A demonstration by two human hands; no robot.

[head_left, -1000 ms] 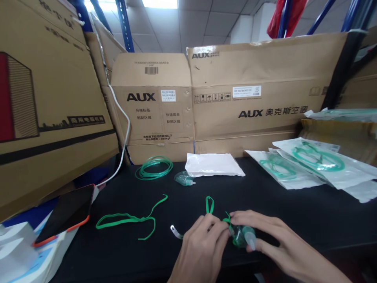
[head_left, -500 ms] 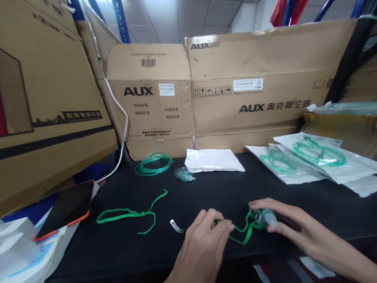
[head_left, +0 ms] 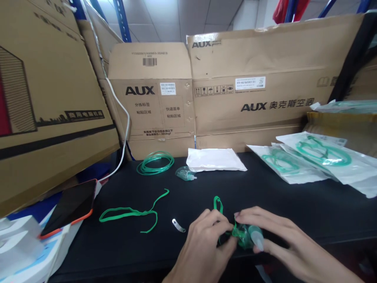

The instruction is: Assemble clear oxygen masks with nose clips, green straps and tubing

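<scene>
At the far left a black phone in an orange case (head_left: 69, 206) lies tilted on a white box (head_left: 17, 251), and a white cable (head_left: 126, 125) runs up the brown cardboard cartons (head_left: 153, 110) behind it. On the black tabletop (head_left: 294, 204) a loose green elastic strap (head_left: 132, 214) lies flat, and beyond it a coil of green plastic tubing (head_left: 155, 162) sits near the cartons. A small bent metal clip (head_left: 178, 225) lies just left of my left hand (head_left: 206, 245), well apart from a small clear green plastic fitting (head_left: 185, 173) and a flat white plastic pouch (head_left: 215, 159) farther back. My left thumb and forefinger are pressed together, pinching a second green elastic strap (head_left: 218, 203) (its loop stands up just above my knuckles) where it meets the clear green plastic mask piece (head_left: 244, 236). That piece sits low at the near edge of the tabletop, between my two hands. My right hand (head_left: 277, 239) curls over it from the right, fingers closed around it, with its pale nozzle end poking out under my fingertips. Farther right, sealed clear pouches holding green tubing (head_left: 309, 161) lie overlapping.
</scene>
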